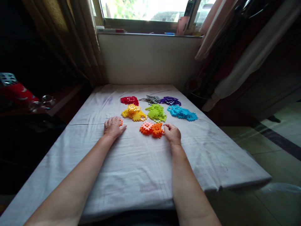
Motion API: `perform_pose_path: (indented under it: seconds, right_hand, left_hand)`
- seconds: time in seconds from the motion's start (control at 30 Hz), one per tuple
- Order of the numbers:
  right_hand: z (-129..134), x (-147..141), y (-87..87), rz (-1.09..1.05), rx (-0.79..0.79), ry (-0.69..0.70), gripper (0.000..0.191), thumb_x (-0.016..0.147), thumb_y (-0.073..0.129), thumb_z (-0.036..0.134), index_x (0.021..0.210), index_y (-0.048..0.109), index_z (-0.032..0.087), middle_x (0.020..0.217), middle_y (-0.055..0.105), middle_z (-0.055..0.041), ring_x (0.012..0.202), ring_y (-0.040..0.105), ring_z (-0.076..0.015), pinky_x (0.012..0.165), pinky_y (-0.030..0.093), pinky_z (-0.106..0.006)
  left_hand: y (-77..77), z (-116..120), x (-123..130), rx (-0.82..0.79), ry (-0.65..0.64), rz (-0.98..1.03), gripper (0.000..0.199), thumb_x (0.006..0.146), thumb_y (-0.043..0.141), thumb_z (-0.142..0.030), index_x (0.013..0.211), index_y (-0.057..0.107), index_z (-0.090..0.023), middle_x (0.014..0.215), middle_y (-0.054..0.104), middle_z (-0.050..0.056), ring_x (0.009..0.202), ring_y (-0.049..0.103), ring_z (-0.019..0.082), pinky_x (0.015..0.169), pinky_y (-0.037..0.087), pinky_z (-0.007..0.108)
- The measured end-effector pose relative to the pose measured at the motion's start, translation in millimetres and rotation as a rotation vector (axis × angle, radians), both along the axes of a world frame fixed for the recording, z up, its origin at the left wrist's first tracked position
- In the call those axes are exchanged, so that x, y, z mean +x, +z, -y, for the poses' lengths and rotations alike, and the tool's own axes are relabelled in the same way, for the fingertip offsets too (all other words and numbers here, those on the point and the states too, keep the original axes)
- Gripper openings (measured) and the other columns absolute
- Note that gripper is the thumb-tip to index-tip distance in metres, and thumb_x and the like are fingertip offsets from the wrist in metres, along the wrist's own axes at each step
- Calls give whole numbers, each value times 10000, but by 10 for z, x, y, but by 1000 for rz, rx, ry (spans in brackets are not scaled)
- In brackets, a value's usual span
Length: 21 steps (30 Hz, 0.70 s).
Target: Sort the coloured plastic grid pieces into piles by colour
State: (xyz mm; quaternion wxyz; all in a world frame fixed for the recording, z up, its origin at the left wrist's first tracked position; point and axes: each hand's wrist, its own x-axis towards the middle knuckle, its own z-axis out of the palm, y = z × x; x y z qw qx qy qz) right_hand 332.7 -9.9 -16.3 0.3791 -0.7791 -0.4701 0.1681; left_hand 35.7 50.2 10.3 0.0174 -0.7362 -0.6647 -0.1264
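Observation:
On the cloth-covered table, my left hand point(114, 127) lies palm down with its thumb spread away from the fingers. A small orange plastic building piece point(121, 122) touches its index finger, partly hidden. Beside it are the yellow building pieces point(134, 113). My right hand point(172, 134) is closed in a pinch at the right edge of the orange building pieces point(157, 130), its fingertips on an orange piece there. Salmon-coloured building pieces point(146, 128) adjoin that orange heap on the left. Lime green building pieces point(156, 113) lie just behind.
Red point(129, 100), grey point(150, 99) and purple building pieces point(170, 100) form a back row, with blue building pieces point(182, 112) at the right. White cloth covers the table point(131, 175). Beyond stand a low wall point(148, 59) and a window; curtains point(82, 40) hang left.

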Motion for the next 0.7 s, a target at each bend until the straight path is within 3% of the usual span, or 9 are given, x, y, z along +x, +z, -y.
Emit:
perform_pose_path:
  seconds: [0.1,0.23,0.33,0.47,0.6,0.7]
  right_hand:
    - [5,-18,-3,22,-4,-7,300,786,537,349,923,783,245,745,722,-15,671,616,-172,663,464,-264]
    - [12,-22,-22,33,24,-18,285,784,531,341,885,781,251,734,718,-14,665,616,-179,654,463,-274]
    - [10,-37,-31,25,55,-19,282,790,535,354,887,778,248,746,719,-18,682,621,-184,666,475,-278]
    - [6,-84,-11,16,81,-12,301,811,527,328,951,772,221,919,739,-63,801,652,-193,750,497,-290]
    - [13,-120,21,44,95,26,340,852,501,329,1039,752,196,1067,713,-109,923,649,-220,838,503,-326]
    - [47,-179,56,135,123,50,385,875,510,347,1158,709,178,1176,681,-134,1058,620,-246,935,477,-362]
  left_hand:
    - [-27,-38,-286,-57,14,-11,455,866,550,-477,1222,650,-211,1287,674,122,1191,599,317,1013,433,452]
    - [-54,24,-307,-20,-26,37,435,866,555,-491,1193,669,-229,1223,705,96,1120,642,287,975,470,414]
    - [-52,114,-79,86,-184,196,453,864,584,-504,1216,655,-229,1226,707,88,1122,649,254,972,495,378]
    - [4,237,433,139,-424,307,476,853,652,-496,1250,636,-234,1240,705,83,1130,651,240,996,493,392]
    - [16,291,875,73,-474,284,480,827,704,-473,1248,639,-250,1257,696,88,1145,647,253,1020,488,421]
    - [-46,273,966,48,-480,275,573,795,738,-479,1295,613,-228,1374,623,124,1264,583,272,1070,464,433]
